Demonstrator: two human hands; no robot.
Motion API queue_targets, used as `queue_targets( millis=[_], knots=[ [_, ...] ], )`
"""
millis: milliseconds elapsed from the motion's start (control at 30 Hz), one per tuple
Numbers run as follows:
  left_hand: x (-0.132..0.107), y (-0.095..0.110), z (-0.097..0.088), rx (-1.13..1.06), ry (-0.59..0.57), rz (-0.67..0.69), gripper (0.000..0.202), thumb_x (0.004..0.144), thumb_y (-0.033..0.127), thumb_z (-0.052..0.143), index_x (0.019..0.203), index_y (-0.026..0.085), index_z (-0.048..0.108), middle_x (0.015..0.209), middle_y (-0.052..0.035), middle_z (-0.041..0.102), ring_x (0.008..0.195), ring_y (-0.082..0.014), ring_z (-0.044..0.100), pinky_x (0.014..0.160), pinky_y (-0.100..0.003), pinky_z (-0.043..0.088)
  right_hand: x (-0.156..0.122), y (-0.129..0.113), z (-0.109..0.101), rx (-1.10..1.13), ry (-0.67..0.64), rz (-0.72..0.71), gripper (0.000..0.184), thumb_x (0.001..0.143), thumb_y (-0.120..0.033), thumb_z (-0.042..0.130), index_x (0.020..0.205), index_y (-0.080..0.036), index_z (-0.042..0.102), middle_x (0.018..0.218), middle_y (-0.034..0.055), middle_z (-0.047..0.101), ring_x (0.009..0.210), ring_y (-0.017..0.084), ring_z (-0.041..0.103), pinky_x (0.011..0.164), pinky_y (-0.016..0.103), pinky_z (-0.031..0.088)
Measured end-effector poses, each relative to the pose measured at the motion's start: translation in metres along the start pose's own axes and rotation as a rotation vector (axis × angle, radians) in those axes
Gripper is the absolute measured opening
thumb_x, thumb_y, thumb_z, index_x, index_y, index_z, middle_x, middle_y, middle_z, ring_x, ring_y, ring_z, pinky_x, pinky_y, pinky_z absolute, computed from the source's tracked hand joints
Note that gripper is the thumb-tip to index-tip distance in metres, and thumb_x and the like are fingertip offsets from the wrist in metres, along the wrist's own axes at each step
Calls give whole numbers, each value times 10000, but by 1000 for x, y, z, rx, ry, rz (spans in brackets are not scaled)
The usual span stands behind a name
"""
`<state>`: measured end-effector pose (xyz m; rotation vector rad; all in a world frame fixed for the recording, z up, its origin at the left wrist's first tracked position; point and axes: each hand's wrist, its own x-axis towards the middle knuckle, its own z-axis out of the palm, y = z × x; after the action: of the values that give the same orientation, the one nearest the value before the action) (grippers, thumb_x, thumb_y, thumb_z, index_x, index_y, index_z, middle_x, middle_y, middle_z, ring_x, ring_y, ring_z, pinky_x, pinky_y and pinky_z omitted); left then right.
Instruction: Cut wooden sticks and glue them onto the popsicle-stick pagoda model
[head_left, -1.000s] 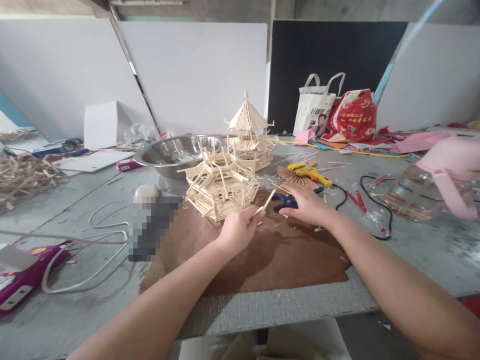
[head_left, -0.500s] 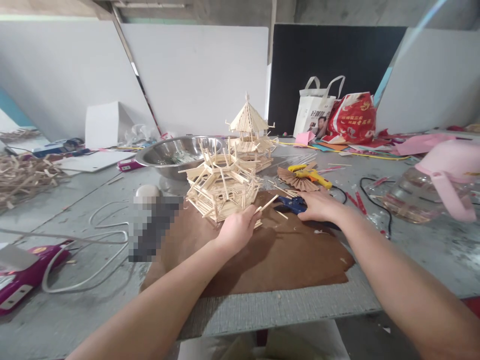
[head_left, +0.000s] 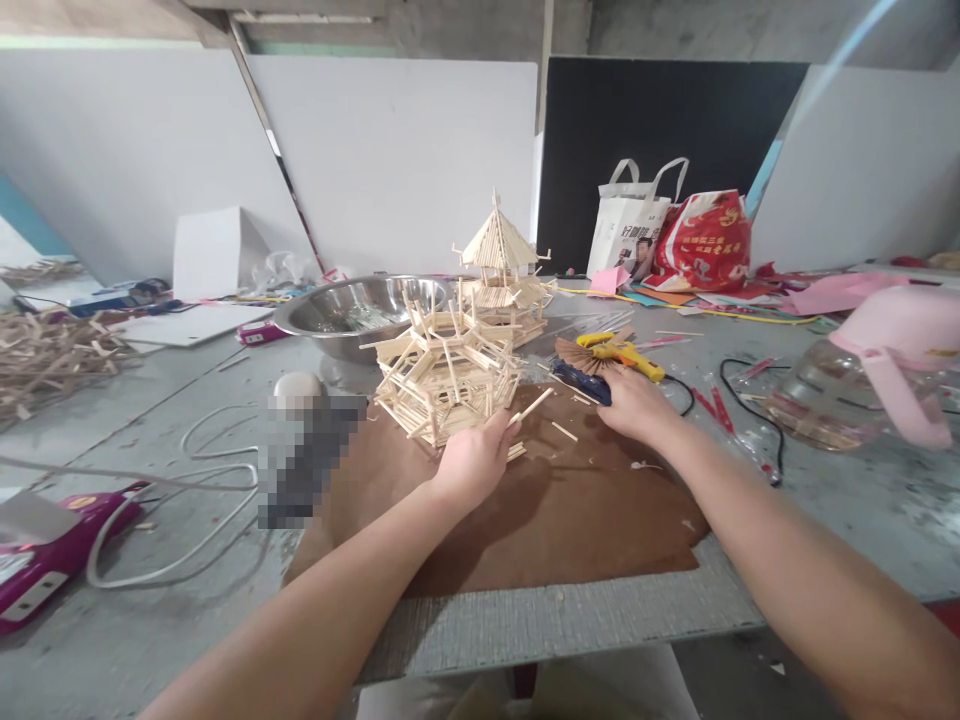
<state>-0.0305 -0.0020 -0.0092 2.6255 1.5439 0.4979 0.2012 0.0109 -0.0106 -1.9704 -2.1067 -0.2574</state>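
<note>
My left hand [head_left: 474, 462] is closed on a thin wooden stick [head_left: 535, 403], which points up and to the right. Just behind it stands a pale stick framework [head_left: 442, 375], an openwork frame with upright ends on top. To the right, my right hand [head_left: 634, 400] has its fingers wrapped round dark blue pliers [head_left: 583, 382]; their jaws are hard to make out. A brown sheet [head_left: 555, 525] lies beneath both hands, with a loose stick [head_left: 565, 431] on it. Farther back is a stick pavilion [head_left: 496, 245] with a pointed roof, partly hidden by the framework.
A steel bowl [head_left: 341, 315] stands behind the framework. Beyond the pliers lie a yellow glue gun [head_left: 626, 355] and a brown pleated fan [head_left: 576, 357]. A pink-lidded jug [head_left: 840, 375] is at right. Purple power strip [head_left: 60, 565] and white cable [head_left: 169, 575] occupy the left.
My right hand has closed round the pliers and turned them slightly. My left hand stays nearly in place, holding the stick.
</note>
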Motion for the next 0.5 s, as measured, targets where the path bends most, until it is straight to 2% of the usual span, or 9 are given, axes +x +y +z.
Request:
queue_targets(
  millis=[100,233,333,500],
  knots=[
    [0,-1,0,-21,13,6,242,846,308,263,782,180,459,605,-23,573,586,-148,556,537,-225,350,-4,-3,-3,106,108,-71,362,627,-183,460,981,-136,519,922,106,564,887,232,498,769,310,374],
    [0,-2,1,-30,35,12,240,844,301,262,793,183,465,608,-21,572,580,-151,553,533,-229,350,-9,-12,-6,230,210,-214,394,605,-168,470,998,-160,496,1018,91,543,966,236,465,842,336,339],
    [0,-2,1,-30,40,13,243,842,294,263,795,180,473,605,-24,566,578,-154,550,528,-232,349,-12,-18,-8,269,212,-247,388,618,-168,463,1005,-172,484,999,80,555,957,231,473,863,347,323],
    [-1,0,0,-47,39,29,249,838,293,276,785,170,486,588,-24,552,576,-149,542,543,-234,356,-17,-24,-13,299,216,-235,387,634,-176,463,1021,-164,467,977,82,562,946,234,477,825,331,359]
  ],
)
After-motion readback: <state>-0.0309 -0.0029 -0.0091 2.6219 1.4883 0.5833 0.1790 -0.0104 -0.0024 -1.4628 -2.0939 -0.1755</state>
